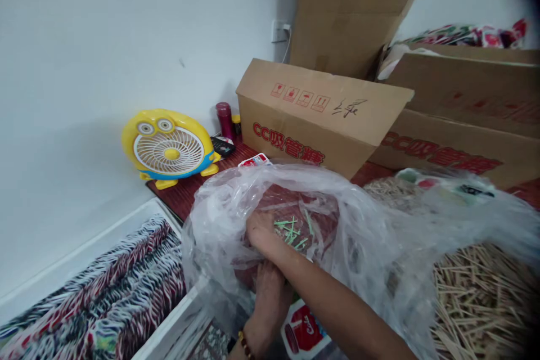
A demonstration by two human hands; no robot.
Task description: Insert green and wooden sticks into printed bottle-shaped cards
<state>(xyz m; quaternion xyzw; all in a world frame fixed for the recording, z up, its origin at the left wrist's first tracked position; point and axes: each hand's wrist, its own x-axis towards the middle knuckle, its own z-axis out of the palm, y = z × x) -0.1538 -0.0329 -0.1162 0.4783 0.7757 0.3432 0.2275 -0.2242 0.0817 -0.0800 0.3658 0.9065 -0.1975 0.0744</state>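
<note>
A large clear plastic bag point(358, 236) lies gaping on the table, with a few light green sticks point(291, 230) in its opening. My right hand point(260, 229) reaches into the bag at the left of the sticks; its fingertips are hidden by plastic. Below it, under my right forearm, my left hand point(272, 287) is closed at the bag's near edge, partly covered. A beaded bracelet point(244, 344) circles my left wrist. Just beneath my right forearm shows a printed red-and-white packet point(306, 329).
A white foam box point(71, 261) of striped wrapped sticks stands at left. Many pale sticks point(476, 298) fill plastic at right. Behind are a yellow fan point(171, 153), a dark red bottle point(224, 119), a black phone point(223, 146) and cardboard boxes point(291, 118) on the red-brown table point(172, 194).
</note>
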